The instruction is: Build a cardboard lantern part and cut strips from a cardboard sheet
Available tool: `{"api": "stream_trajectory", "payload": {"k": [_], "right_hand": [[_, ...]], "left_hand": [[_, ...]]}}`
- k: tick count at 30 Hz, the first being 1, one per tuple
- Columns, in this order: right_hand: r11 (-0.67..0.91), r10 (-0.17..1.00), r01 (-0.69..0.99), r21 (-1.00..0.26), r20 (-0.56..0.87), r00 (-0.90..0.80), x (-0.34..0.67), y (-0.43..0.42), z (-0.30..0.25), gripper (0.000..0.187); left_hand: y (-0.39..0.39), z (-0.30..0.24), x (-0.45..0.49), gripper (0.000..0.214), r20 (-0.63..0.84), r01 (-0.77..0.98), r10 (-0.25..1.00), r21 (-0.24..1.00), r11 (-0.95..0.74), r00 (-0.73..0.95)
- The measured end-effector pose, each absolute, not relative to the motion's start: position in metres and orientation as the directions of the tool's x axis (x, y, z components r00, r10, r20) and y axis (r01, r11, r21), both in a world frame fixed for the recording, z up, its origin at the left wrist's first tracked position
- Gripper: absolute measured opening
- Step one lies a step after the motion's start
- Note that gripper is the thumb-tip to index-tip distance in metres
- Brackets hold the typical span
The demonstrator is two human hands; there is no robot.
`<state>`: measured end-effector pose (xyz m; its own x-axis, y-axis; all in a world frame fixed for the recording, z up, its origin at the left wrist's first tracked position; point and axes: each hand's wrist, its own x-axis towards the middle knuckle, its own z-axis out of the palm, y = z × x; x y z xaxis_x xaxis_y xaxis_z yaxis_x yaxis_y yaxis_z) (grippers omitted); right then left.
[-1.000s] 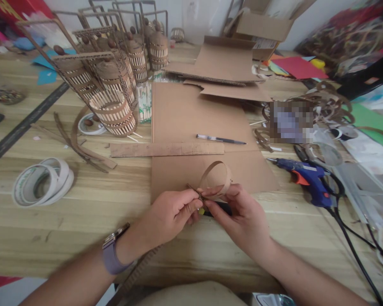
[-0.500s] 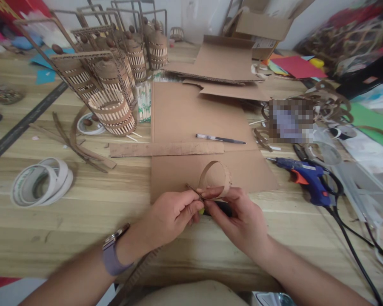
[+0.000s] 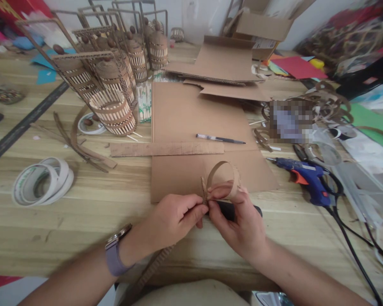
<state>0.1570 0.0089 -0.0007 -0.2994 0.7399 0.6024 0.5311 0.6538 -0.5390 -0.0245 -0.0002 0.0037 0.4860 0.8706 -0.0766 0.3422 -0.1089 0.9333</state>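
My left hand [image 3: 175, 217] pinches a narrow brown cardboard strip [image 3: 235, 182] between thumb and fingers. My right hand [image 3: 244, 223] grips the same strip close by, thumb tip almost meeting the left one. Above the right fingers part of the strip curls into a loop, and a short piece sticks up between the hands. A ribbed cardboard length [image 3: 156, 263] hangs below my left wrist towards my lap; whether it joins the loop is hidden. A black object [image 3: 226, 209] lies on the table behind my right fingers, mostly covered.
A cardboard sheet [image 3: 181, 178] lies ahead, bearing a flat cardboard strip [image 3: 166, 148] and a pen [image 3: 221, 138]. Tape rolls [image 3: 19, 187] sit left; a blue glue gun [image 3: 312, 174] with its cable lies right. Stick-and-cardboard lanterns [image 3: 115, 117] stand back left.
Both hands have shifted slightly right with the strip and its loop. The short piece between the fingers now points up rather than leaning left.
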Motion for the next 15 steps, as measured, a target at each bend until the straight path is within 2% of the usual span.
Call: {"api": "stream_trajectory", "payload": {"k": [5, 15], "right_hand": [[0.636, 0.761, 0.515, -0.575, 0.575, -0.300, 0.157, 0.008, -0.003, 0.020], [0.466, 0.885, 0.376, -0.801, 0.430, -0.179, 0.155, 0.001, -0.012, 0.017]], "left_hand": [[-0.001, 0.005, -0.025, 0.027, -0.129, 0.316, 0.865, 0.948, -0.036, 0.486], [-0.001, 0.007, -0.025, 0.028, -0.141, 0.265, 0.850, 0.964, 0.001, 0.508]]}}
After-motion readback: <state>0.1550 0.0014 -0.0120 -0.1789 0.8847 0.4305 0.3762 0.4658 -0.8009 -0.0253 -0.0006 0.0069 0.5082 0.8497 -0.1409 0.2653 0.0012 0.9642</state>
